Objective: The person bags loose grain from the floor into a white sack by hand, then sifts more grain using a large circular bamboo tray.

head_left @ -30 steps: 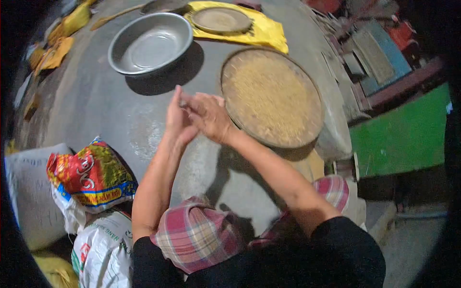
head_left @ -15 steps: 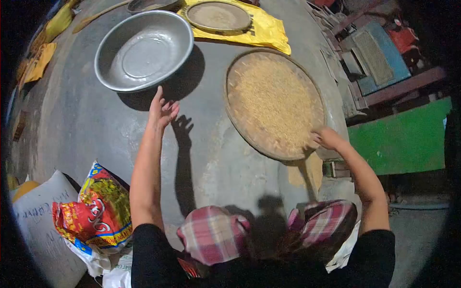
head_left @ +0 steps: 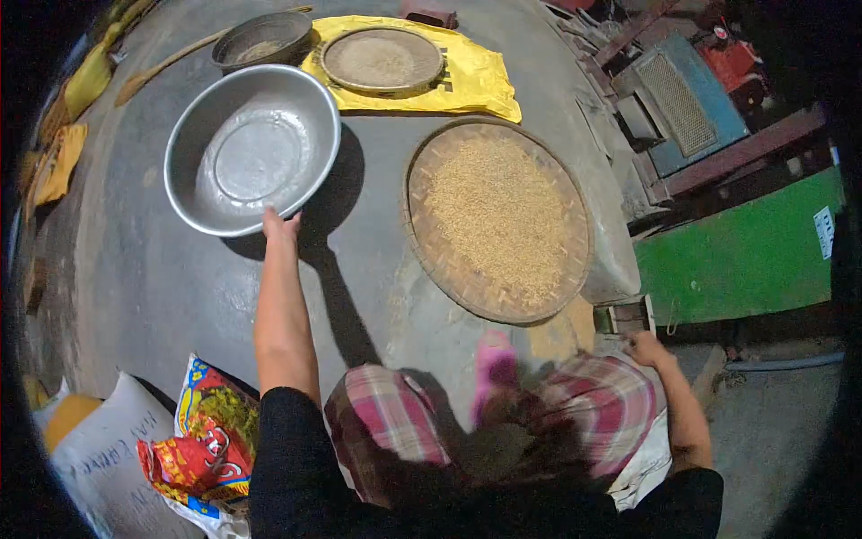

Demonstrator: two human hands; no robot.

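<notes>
My left hand (head_left: 282, 225) grips the near rim of a large metal basin (head_left: 260, 162), thumb over the edge. The basin looks empty and tilted, with its shadow on the floor to the right. My right hand (head_left: 643, 349) is curled beside my right knee, near a small box-like object (head_left: 628, 316); whether its fingers hold anything is too small to tell. Between my hands and farther forward lies a round woven tray (head_left: 431, 260) with a broad layer of yellowish grain (head_left: 498, 211) on it.
Beyond the basin sit a dark basket (head_left: 242, 45) and a smaller round tray (head_left: 328, 63) on a yellow sack (head_left: 489, 81). Filled bags (head_left: 117, 449) stand at lower left. A green panel (head_left: 745, 260) and blue machine (head_left: 718, 117) are at right.
My left hand has closed on the basin's rim. My right hand has left the grain tray and moved back toward my knee. A pink-covered foot now shows, and the view has shifted.
</notes>
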